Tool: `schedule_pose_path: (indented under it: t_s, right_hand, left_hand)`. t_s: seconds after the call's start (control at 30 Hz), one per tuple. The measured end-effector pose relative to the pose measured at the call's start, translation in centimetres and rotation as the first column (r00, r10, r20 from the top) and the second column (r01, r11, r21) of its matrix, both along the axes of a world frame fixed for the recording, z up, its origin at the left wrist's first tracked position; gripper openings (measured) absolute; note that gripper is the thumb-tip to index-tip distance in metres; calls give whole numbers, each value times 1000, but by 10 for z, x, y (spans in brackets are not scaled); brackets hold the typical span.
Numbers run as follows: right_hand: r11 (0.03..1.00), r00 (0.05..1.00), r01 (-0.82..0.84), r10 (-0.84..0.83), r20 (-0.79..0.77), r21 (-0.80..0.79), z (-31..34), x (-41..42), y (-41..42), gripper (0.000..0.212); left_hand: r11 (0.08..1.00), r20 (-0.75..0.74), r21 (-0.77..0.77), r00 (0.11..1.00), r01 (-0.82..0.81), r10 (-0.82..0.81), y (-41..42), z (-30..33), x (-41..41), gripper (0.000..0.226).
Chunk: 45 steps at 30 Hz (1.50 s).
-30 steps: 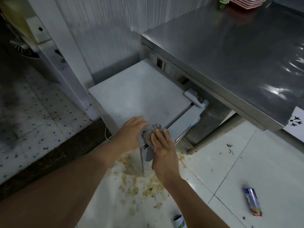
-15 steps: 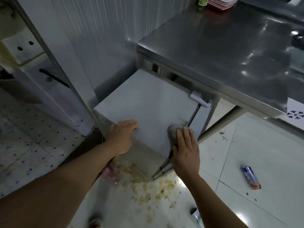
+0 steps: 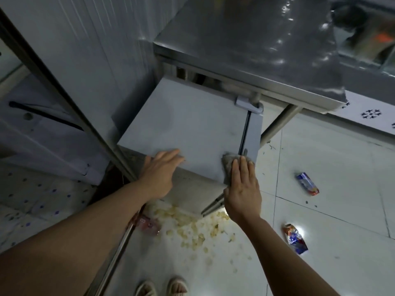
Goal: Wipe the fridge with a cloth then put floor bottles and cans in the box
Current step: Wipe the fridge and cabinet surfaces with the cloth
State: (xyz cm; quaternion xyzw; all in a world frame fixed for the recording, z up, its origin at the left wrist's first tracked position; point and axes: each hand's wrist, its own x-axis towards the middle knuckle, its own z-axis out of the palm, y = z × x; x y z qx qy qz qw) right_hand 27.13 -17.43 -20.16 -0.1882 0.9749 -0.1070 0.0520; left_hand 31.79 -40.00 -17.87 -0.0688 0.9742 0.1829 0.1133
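Fridge top, the flat pale grey lid of a small low fridge (image 3: 188,124), is tucked partly under a stainless steel work table (image 3: 245,50), so its far edge is hidden, and its front face is cut off below the hands. A crumpled grey cloth (image 3: 227,165) lies at the top's near right corner, mostly covered by the right hand (image 3: 242,184), whose straight fingers press flat on it; only the cloth's left and far edges show. The left hand (image 3: 160,169) rests with loosely spread fingers on the near left edge of the top, holding nothing. On the white tiled floor (image 3: 331,210) to the right lie two crushed blue cans (image 3: 307,183), well apart from the fridge, with a pinkish one (image 3: 147,223) half hidden behind the left forearm. Pale yellow food scraps (image 3: 192,227) are scattered before the fridge. Two beige slippers (image 3: 162,287) are cut off at the bottom edge.
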Motion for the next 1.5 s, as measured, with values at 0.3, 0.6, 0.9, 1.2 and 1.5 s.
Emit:
schedule_pose_path:
  t_s: [0.3,0.6,0.9,1.2,1.5]
  right_hand:
    - [982,985,148,-158,-74,-117,-10,6,-37,67]
    - [970,997,32,-47,-55,-241,-12,30,-168,72]
    - [963,958,228,-249,-142,-146,-14,33,-112,63]
    - [966,968,147,-185,-172,-211,-20,50,-228,68]
    - [960,951,-254,227,-209,-117,-23,41,-232,66]
  left_hand:
    - [988,-57,-94,991,-122,117,-50,-1,14,70]
    - [995,-185,-4,978,-101,98,-81,-7,10,59]
    - [996,-251,86,966,-39,60,-128,-19,39,58]
    - [932,-311,341,922,-121,233,-145,-22,60,53]
    - [930,-410,317,857,-186,311,-138,-34,66,57]
